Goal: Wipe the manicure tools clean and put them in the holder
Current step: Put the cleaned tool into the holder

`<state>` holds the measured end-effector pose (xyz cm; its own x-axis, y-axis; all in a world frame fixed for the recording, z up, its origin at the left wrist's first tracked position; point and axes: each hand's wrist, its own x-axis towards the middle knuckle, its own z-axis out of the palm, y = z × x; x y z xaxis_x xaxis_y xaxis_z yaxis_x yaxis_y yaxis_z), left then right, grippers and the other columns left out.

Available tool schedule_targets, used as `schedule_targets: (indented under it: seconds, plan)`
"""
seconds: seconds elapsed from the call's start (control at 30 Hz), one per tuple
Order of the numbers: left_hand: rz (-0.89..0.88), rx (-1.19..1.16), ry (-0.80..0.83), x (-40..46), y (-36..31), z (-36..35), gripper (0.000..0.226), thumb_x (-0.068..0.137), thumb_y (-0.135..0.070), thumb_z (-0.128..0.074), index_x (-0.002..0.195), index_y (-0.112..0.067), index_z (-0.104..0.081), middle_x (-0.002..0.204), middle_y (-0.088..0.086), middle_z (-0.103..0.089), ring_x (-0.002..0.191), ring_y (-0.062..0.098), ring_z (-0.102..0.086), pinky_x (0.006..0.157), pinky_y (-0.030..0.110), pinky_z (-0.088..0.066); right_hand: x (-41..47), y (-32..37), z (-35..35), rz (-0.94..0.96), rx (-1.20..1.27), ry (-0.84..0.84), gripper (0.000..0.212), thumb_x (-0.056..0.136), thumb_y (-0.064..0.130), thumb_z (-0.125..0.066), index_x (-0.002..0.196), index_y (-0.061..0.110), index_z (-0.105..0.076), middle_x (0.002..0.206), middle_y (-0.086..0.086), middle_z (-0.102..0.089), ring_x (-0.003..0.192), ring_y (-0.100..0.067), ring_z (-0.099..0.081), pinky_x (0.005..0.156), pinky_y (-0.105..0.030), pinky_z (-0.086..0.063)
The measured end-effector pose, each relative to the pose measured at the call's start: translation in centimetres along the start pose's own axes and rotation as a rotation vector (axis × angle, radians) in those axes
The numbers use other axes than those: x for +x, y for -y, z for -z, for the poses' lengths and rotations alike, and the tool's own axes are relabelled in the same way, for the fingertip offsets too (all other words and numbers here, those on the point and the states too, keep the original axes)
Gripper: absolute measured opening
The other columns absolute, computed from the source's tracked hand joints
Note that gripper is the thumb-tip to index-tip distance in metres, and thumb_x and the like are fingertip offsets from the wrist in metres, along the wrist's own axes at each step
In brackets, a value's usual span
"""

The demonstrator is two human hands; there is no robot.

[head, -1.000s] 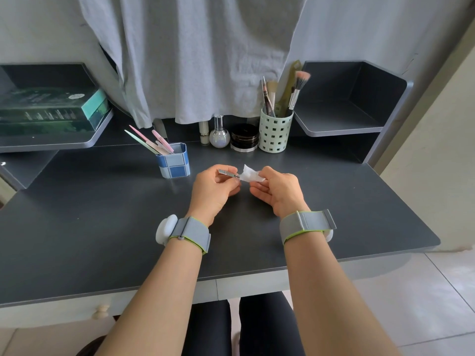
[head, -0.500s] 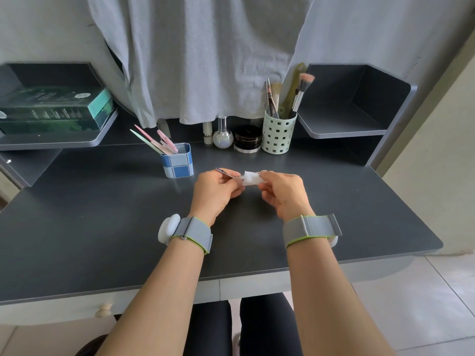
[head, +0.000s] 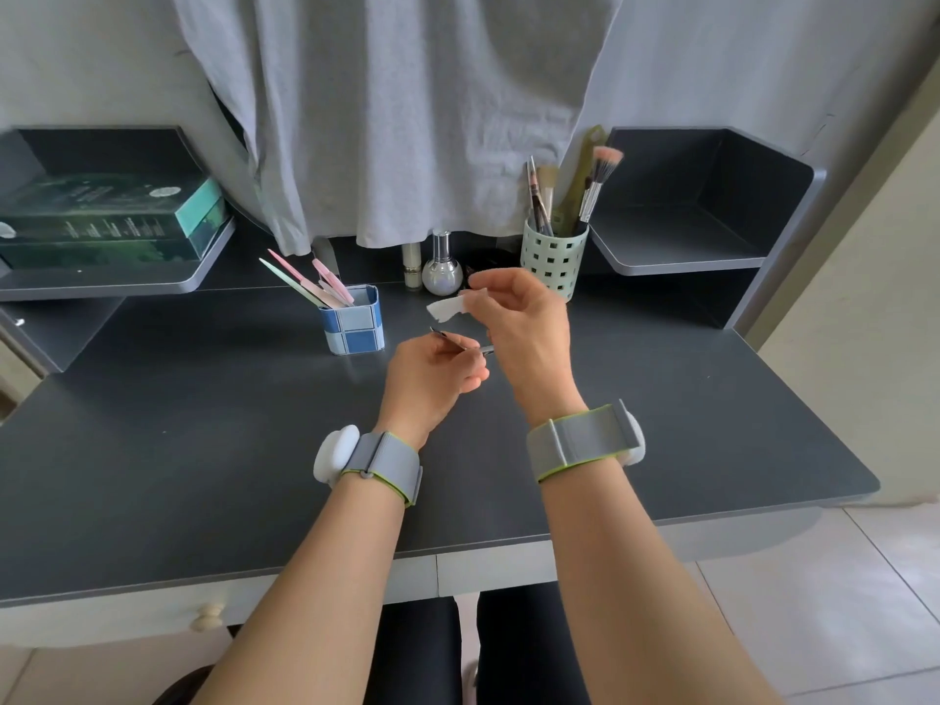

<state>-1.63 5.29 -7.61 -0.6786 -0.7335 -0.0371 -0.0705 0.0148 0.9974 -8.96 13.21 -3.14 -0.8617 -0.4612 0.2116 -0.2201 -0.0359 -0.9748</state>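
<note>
My left hand (head: 432, 371) grips a thin metal manicure tool (head: 460, 341) above the middle of the dark desk, its pointed tip aimed up and left. My right hand (head: 524, 318) is raised above and behind it, pinching a small white wipe (head: 445, 308) between thumb and fingers. Wipe and tool are apart. The blue-and-white checked holder (head: 353, 323) stands just left of the hands, with several pink and green nail files (head: 313, 282) leaning out of it to the left.
A pale green perforated cup (head: 554, 256) of makeup brushes stands behind my right hand, next to a round glass bottle (head: 441, 274) and a small tube. A green box (head: 112, 221) lies on the left shelf. Grey cloth hangs over the back.
My right hand has pulled the wipe off the tool and lifted it up and away. The left hand keeps holding the tool, now bare, in about the same place.
</note>
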Motion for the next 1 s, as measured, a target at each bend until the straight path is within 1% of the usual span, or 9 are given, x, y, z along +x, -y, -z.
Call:
schedule_targets:
  seconds: [0.07, 0.13, 0.27, 0.37, 0.47, 0.6, 0.77, 0.9, 1.0]
  plan:
    - [-0.01, 0.044, 0.011, -0.1, -0.4, 0.0, 0.009, 0.088, -0.009, -0.066, 0.091, -0.005, -0.073, 0.076, 0.008, -0.075, 0.075, 0.016, -0.074, 0.077, 0.029, -0.061, -0.2, 0.0, -0.7, 0.032, -0.044, 0.039, 0.01, 0.085, 0.02, -0.074, 0.092, 0.027, -0.075, 0.085, 0.011, -0.077, 0.086, -0.003, -0.071, 0.084, -0.031, -0.056]
    - [-0.027, 0.114, 0.004, -0.2, -0.8, 0.0, 0.014, 0.088, -0.01, -0.063, 0.08, -0.014, -0.073, 0.072, 0.003, -0.075, 0.072, 0.012, -0.074, 0.075, 0.029, -0.062, -0.4, -0.2, -1.2, 0.038, -0.086, 0.077, 0.011, 0.086, 0.019, -0.073, 0.093, 0.027, -0.075, 0.085, 0.011, -0.077, 0.087, -0.006, -0.072, 0.086, -0.037, -0.058]
    - [-0.041, 0.16, -0.021, -0.1, -1.1, 0.4, 0.027, 0.09, -0.006, -0.059, 0.071, -0.021, -0.07, 0.063, -0.005, -0.071, 0.059, 0.004, -0.069, 0.07, 0.031, -0.06, -1.0, -0.6, -1.4, 0.05, -0.155, 0.125, 0.01, 0.087, 0.018, -0.072, 0.094, 0.025, -0.075, 0.084, 0.009, -0.077, 0.082, -0.009, -0.072, 0.068, -0.044, -0.062]
    - [-0.037, 0.14, -0.013, -0.2, -1.4, 0.6, 0.02, 0.091, -0.008, -0.061, 0.078, -0.017, -0.073, 0.066, -0.004, -0.072, 0.062, 0.005, -0.07, 0.064, 0.024, -0.058, -1.2, -0.4, -1.0, 0.079, -0.175, 0.134, 0.01, 0.09, 0.014, -0.069, 0.095, 0.021, -0.075, 0.085, 0.008, -0.076, 0.078, -0.005, -0.071, 0.054, -0.028, -0.059]
    - [-0.036, 0.121, -0.015, -0.2, -1.4, 0.7, 0.016, 0.092, -0.009, -0.062, 0.085, -0.015, -0.075, 0.073, 0.0, -0.075, 0.069, 0.009, -0.072, 0.063, 0.019, -0.057, -1.3, -0.2, -0.5, 0.109, -0.211, 0.174, 0.013, 0.092, 0.012, -0.065, 0.097, 0.02, -0.075, 0.089, 0.007, -0.076, 0.075, 0.001, -0.068, 0.05, -0.008, -0.047]
    - [-0.041, 0.064, 0.0, 0.1, -1.0, 1.2, 0.013, 0.092, -0.01, -0.065, 0.097, -0.009, -0.076, 0.085, 0.006, -0.078, 0.082, 0.021, -0.076, 0.078, 0.034, -0.062, -1.2, -0.8, 0.1, 0.178, -0.34, 0.212, 0.016, 0.093, 0.018, -0.062, 0.098, 0.028, -0.073, 0.091, 0.014, -0.075, 0.083, 0.002, -0.066, 0.062, -0.006, -0.045]
    - [-0.065, 0.033, 0.008, 0.0, -0.9, 1.3, 0.014, 0.091, -0.005, -0.065, 0.088, -0.015, -0.074, 0.085, 0.01, -0.077, 0.085, 0.025, -0.075, 0.083, 0.04, -0.062, -0.9, -2.1, 0.7, 0.242, -0.5, 0.197, 0.024, 0.093, 0.017, -0.057, 0.101, 0.035, -0.071, 0.094, 0.017, -0.071, 0.104, -0.003, -0.054, 0.075, -0.008, -0.039]
    - [-0.053, 0.007, 0.007, 0.0, -0.8, 1.1, 0.01, 0.091, -0.003, -0.068, 0.093, -0.011, -0.074, 0.082, 0.009, -0.077, 0.079, 0.02, -0.075, 0.081, 0.036, -0.062, -0.8, -2.8, 0.9, 0.306, -0.561, 0.156, 0.025, 0.092, 0.019, -0.054, 0.1, 0.038, -0.068, 0.094, 0.018, -0.07, 0.103, -0.007, -0.051, 0.09, -0.036, -0.048]
    - [-0.054, -0.006, 0.004, -0.1, -0.9, 1.0, 0.009, 0.091, -0.002, -0.068, 0.09, -0.009, -0.072, 0.079, 0.007, -0.075, 0.073, 0.015, -0.074, 0.077, 0.031, -0.062, -0.7, -3.0, 1.5, 0.331, -0.587, 0.129, 0.024, 0.092, 0.023, -0.053, 0.1, 0.039, -0.068, 0.094, 0.016, -0.066, 0.104, -0.008, -0.05, 0.094, -0.037, -0.045]
